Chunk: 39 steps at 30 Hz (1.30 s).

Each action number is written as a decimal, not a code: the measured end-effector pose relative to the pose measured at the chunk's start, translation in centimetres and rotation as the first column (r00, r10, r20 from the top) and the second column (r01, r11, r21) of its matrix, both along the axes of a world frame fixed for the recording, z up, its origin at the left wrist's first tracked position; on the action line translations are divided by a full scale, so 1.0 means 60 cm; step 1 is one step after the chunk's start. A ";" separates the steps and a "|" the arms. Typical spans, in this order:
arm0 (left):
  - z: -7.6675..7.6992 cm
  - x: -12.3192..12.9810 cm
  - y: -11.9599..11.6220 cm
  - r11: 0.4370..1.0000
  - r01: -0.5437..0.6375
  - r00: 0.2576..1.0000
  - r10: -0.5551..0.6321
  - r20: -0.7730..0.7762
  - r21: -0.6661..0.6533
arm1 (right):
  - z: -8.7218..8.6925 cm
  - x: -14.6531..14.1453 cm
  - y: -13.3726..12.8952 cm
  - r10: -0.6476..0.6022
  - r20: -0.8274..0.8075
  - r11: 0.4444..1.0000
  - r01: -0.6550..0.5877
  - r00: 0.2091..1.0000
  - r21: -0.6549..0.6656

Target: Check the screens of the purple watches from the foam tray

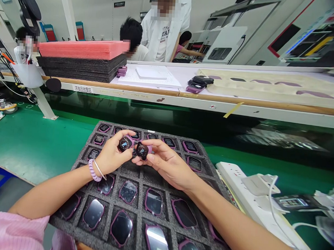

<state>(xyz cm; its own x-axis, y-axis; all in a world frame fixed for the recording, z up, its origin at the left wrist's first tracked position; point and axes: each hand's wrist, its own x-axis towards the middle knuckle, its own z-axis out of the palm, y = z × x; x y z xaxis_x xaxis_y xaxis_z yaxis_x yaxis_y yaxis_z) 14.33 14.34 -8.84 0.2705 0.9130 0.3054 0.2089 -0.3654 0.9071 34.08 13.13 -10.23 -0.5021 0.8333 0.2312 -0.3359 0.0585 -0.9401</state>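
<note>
In the head view, towards eight o'clock from centre, a left watch (pixel 125 143) is clamped in the fingers of the left hand (pixel 113 154), and a right watch (pixel 142 150) in those of the right hand (pixel 169 162). Both are gripped by their edges above the foam tray (pixel 150 175), probably so the screens (small lit graphics, unreadable here) are left uncovered. Dark faces are framed in purple.

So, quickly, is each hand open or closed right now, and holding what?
Left hand: closed, holding a purple-edged watch face, screen lit.
Right hand: closed, holding a second watch face, also lit.
</note>
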 end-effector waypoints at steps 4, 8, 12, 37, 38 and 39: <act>0.002 0.000 -0.001 1.000 -0.008 1.000 0.008 0.000 -0.008 | 0.001 0.000 0.000 0.000 -0.010 1.000 0.000 1.000 0.000; 0.001 0.000 -0.001 1.000 0.002 1.000 -0.002 -0.007 0.008 | 0.000 0.000 0.000 0.005 -0.011 1.000 -0.005 1.000 0.003; 0.001 0.000 -0.002 1.000 0.002 1.000 -0.002 -0.001 0.005 | 0.001 0.001 0.000 -0.012 0.004 1.000 0.012 1.000 -0.008; 0.003 0.001 0.005 0.878 0.241 0.901 -0.044 0.431 -0.413 | 0.002 0.003 0.012 -0.142 -0.033 0.972 0.133 0.989 -0.196; 0.003 0.001 0.005 0.880 0.241 0.902 -0.047 0.429 -0.410 | 0.001 0.002 0.011 -0.135 -0.028 0.975 0.127 0.990 -0.185; 0.003 0.002 0.004 0.882 0.240 0.903 -0.049 0.426 -0.406 | 0.000 0.001 0.011 -0.129 -0.024 0.977 0.123 0.991 -0.175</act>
